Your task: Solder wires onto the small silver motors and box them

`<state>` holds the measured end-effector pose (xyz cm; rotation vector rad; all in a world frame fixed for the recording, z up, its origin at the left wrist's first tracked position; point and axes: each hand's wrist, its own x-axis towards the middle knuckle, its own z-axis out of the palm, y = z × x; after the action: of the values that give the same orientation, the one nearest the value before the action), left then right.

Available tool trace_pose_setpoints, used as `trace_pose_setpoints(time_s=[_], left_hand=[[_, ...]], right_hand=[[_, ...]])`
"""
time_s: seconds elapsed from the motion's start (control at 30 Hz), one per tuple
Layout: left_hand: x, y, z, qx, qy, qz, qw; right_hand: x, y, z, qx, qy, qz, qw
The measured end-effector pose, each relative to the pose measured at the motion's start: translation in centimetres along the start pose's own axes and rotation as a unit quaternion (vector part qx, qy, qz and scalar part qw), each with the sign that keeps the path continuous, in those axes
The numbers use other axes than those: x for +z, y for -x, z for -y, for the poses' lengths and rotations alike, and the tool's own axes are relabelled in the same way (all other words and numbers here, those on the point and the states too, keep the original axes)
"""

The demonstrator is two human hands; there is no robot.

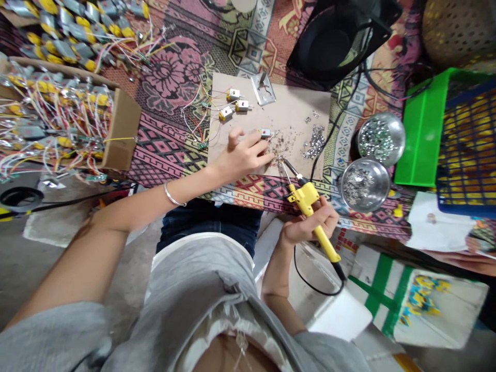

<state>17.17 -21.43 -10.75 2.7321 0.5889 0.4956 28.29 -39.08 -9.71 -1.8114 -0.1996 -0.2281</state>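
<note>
Patterned worktop point(174, 77) carries cardboard sheet point(294, 111) w/ small motors point(232, 103), plus wire-filled box point(120, 129), 2 metal bowls point(372, 160), green crate point(422, 129).
</note>
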Motion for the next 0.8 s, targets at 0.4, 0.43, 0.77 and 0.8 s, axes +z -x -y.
trace_pose_setpoints(time_s=[0.4, 0.43, 0.77, 0.8], left_hand=[[-1.4, -0.2, -0.6, 0.031, -0.063, 0.006, 0.998], [-1.5, -0.3, -0.6, 0.037, -0.076, 0.012, 0.996], [-1.2, -0.4, -0.8, 0.010, -0.021, 0.048, 0.999], [-1.2, -0.4, -0.8, 0.002, -0.012, 0.049, 0.999]], right_hand=[[-0.7, 0.2, -0.6, -0.042, -0.007, 0.016, 0.999], [-0.7, 0.2, -0.7, -0.043, -0.008, 0.016, 0.999], [-0.6, 0.2, -0.6, -0.055, 0.004, 0.019, 0.998], [-0.6, 0.2, -0.6, -0.054, 0.007, 0.020, 0.998]])
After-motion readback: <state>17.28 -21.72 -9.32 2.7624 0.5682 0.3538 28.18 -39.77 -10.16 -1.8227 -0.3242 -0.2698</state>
